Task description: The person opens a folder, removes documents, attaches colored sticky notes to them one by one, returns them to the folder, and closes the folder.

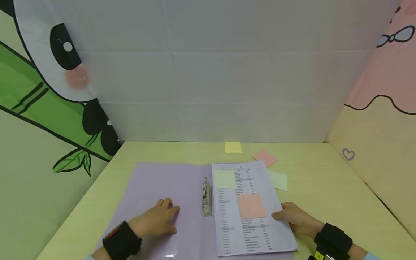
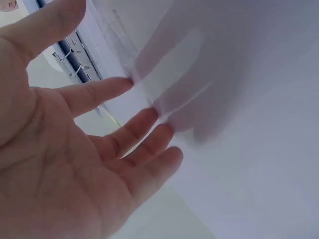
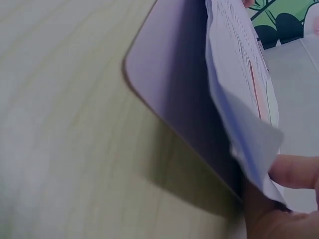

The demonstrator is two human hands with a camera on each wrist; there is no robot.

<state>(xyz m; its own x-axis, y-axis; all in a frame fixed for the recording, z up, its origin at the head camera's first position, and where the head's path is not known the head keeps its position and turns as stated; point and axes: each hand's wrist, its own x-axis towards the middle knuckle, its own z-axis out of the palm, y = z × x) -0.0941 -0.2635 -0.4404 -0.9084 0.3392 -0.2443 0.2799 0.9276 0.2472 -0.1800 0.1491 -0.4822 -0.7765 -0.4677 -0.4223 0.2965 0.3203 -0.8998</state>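
Note:
A purple folder point(image 1: 162, 180) lies opened flat on the table, a metal clip point(image 1: 207, 198) along its spine. My right hand point(image 1: 300, 218) pinches the right edge of a stack of printed sheets point(image 1: 276, 231), thumb on top and fingers beneath. In the right wrist view that edge of the sheets point(image 3: 239, 114) is raised off the folder's cover point(image 3: 154, 74). A pink sticky note point(image 1: 251, 206) and a pale green one point(image 1: 225, 179) sit on the top sheet. My left hand point(image 1: 156, 220), fingers spread and slightly bent, touches the folder's left cover and holds nothing.
Behind the folder, a yellow sticky note point(image 1: 233, 147) lies at the table's back edge. Another pink note point(image 1: 265, 158) and a green note point(image 1: 278, 180) lie beside the sheets' upper right. A grey-white panel point(image 1: 208, 79) rises behind the table point(image 1: 341, 195), with cartoon-printed panels at both sides.

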